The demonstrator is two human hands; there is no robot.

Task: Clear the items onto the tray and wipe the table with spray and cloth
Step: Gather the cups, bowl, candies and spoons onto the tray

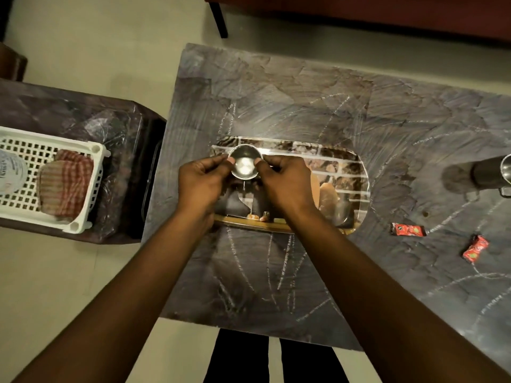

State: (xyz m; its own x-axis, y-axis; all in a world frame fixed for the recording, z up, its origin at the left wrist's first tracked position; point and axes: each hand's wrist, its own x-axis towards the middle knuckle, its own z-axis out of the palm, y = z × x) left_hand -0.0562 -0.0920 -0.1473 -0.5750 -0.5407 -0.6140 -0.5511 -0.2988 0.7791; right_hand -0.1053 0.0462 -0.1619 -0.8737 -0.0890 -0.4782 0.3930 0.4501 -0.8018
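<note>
A small steel bowl [245, 161] hangs over the left part of a shiny tray [349, 172] in the middle of the dark marble table [276, 100]. My left hand [203, 183] grips the bowl's left rim and my right hand [286, 183] grips its right rim. Two red sachets lie on the table to the right, one [407, 230] nearer the tray and the other [475, 249] further right. A steel cup [495, 174] lies at the right edge of the view. A red checked cloth [66, 181] sits in a white basket [91, 189] on the left.
The basket rests on a low side table [83, 111] wrapped in plastic, left of the main table. A round white label or lid [11, 172] lies in the basket. A dark chair leg [219, 19] stands beyond the table. My legs [273, 357] are at the table's near edge.
</note>
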